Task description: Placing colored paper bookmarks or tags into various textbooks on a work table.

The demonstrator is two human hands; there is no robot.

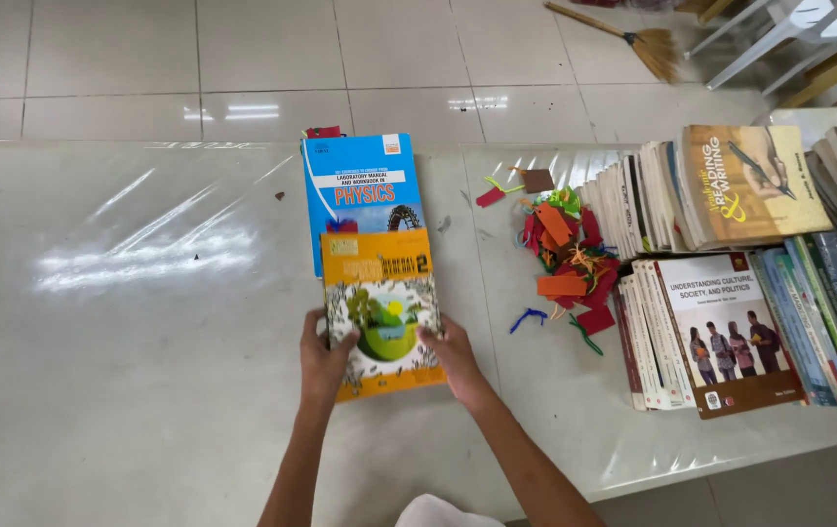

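While clasped at its lower edges, orange book (382, 310) between left hand (322, 359) and right hand (455, 357).

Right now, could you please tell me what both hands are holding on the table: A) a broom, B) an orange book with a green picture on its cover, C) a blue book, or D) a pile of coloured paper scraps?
B: the left hand and right hand grip the sides of the orange book, which overlaps the blue book.
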